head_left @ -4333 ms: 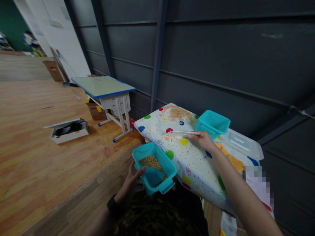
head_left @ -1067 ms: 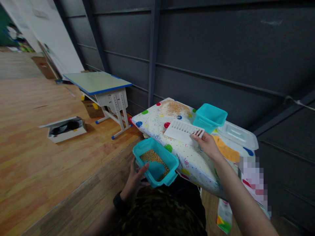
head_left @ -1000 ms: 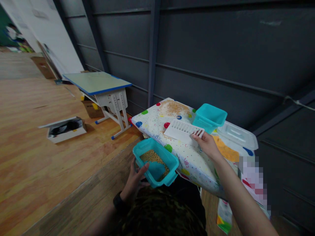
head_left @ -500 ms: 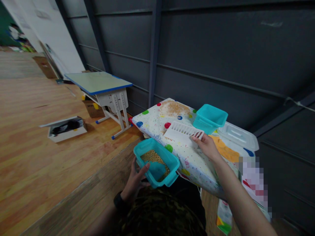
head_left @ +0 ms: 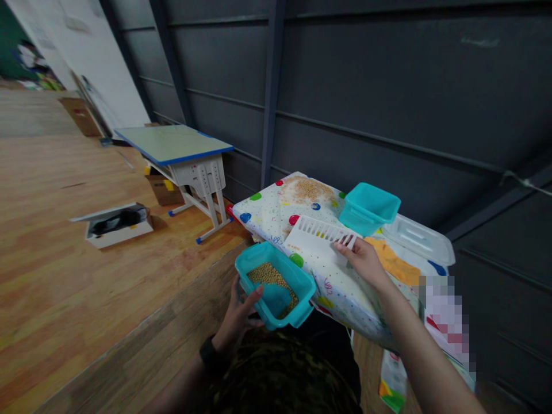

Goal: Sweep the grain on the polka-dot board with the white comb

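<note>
My left hand point(head_left: 241, 307) is closed on the near-left side of a teal plastic container point(head_left: 302, 282), thumb over its rim. Round tan beans point(head_left: 269, 273) partly cover the container's floor. It is held at the front edge of a table point(head_left: 345, 290) with a balloon-print cover. In my right hand point(head_left: 360, 256) is a white slotted plastic piece point(head_left: 317, 236), gripped by its right end and held low over the cover; whether it touches the cover I cannot tell. Behind it lies a spread of small tan grains with pale powder point(head_left: 307, 188).
At the table's back stands a second teal container point(head_left: 371, 207). Right of it lie a clear lid point(head_left: 418, 238) and an orange cloth-like piece point(head_left: 397, 261). A school desk point(head_left: 176, 144) and an open white box point(head_left: 121, 227) are to the left. A dark panelled wall point(head_left: 388, 86) runs behind.
The white slotted piece has shifted slightly left and tilted a little in my right hand. My left hand and its container stay in place.
</note>
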The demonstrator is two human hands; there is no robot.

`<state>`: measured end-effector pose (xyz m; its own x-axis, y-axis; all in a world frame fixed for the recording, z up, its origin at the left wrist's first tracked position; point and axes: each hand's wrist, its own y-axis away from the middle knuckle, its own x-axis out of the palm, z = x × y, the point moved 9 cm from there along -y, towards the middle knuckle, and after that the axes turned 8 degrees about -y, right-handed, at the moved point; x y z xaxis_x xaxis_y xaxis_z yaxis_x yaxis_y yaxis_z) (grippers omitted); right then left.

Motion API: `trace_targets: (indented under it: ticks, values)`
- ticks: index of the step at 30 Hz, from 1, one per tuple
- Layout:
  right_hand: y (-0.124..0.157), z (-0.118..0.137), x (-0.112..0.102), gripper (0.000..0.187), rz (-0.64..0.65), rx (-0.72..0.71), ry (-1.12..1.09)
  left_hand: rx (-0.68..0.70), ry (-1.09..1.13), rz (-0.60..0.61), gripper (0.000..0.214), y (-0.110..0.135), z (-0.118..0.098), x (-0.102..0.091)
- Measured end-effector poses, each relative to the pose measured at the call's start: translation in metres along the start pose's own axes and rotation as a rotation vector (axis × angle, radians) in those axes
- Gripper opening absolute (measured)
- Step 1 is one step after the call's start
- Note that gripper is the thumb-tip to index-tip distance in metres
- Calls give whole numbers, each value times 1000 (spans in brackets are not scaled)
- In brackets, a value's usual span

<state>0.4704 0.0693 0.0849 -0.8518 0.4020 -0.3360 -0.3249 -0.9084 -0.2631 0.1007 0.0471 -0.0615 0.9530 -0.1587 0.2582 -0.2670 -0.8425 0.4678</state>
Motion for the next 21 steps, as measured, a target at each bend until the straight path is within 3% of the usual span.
trace_targets:
  ticks: [8,14,21]
  values:
    - [23,8,7,60,-55,-1,8,-9,17,-2,141,0,1,1]
    - [4,12,-3,61,-228,-41,36,-11,9,-8,135,-1,2,-1]
    - [-11,12,17,52,-185,-82,99,-23,4,-9,136,0,2,-2]
